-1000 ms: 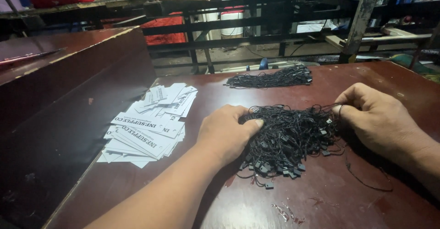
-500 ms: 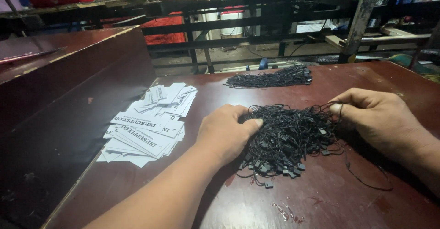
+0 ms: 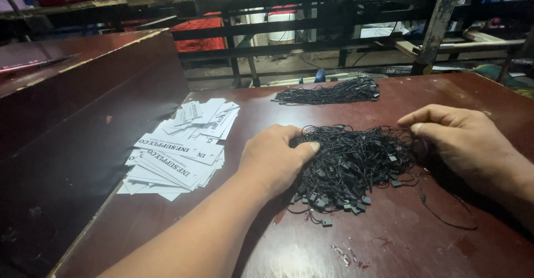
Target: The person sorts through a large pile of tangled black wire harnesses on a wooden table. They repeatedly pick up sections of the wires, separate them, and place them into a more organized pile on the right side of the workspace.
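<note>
1. Cords [image 3: 356, 161], a black tangled heap, lie mid-tabletop near your front edge
2. Your left hand [image 3: 275, 158] curls onto them; right hand [image 3: 461, 139] pinches a strand
3. They look light, limp, snaggy: grip one cord near its plastic end

Place: a workshop — small packing or garment-tagging kind.
Bench: worn table [image 3: 473, 89] sitting among black racks [image 3: 311, 33].
Stock: tags [image 3: 178, 150] and cords [image 3: 356, 161] lying in bulk — a second bundle [image 3: 328, 93] waiting behind.
</note>
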